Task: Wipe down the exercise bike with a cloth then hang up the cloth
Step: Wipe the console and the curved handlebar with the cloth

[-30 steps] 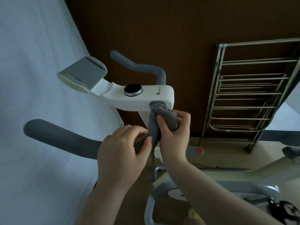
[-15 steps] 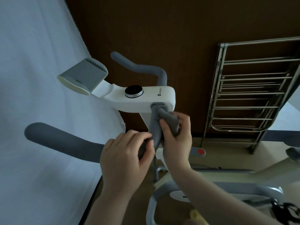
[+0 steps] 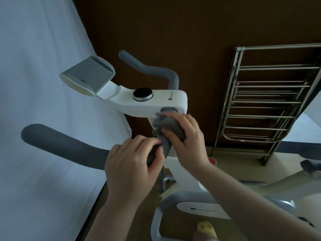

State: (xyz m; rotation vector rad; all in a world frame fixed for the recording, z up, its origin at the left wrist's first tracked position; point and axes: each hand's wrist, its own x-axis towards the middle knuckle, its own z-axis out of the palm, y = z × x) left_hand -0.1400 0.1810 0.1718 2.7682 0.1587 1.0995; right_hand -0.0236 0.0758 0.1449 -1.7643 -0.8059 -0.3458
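The white exercise bike (image 3: 152, 103) fills the middle, with a black dial on its console and grey foam handlebars. A grey cloth (image 3: 171, 126) is bunched around the near handlebar stem, just below the console. My right hand (image 3: 187, 140) grips the cloth against the stem. My left hand (image 3: 132, 164) curls around the near grey handlebar (image 3: 60, 145) where it bends, its fingertips touching the cloth's lower end.
A metal drying rack (image 3: 264, 101) leans against the brown wall at the right. A white curtain (image 3: 38, 84) hangs along the left. The bike's lower frame (image 3: 199, 209) and a yellow slipper (image 3: 206, 226) sit below my arms on the beige floor.
My right hand has slid with the cloth a little down the stem, baring the grey collar under the console. My left hand stays on the handlebar.
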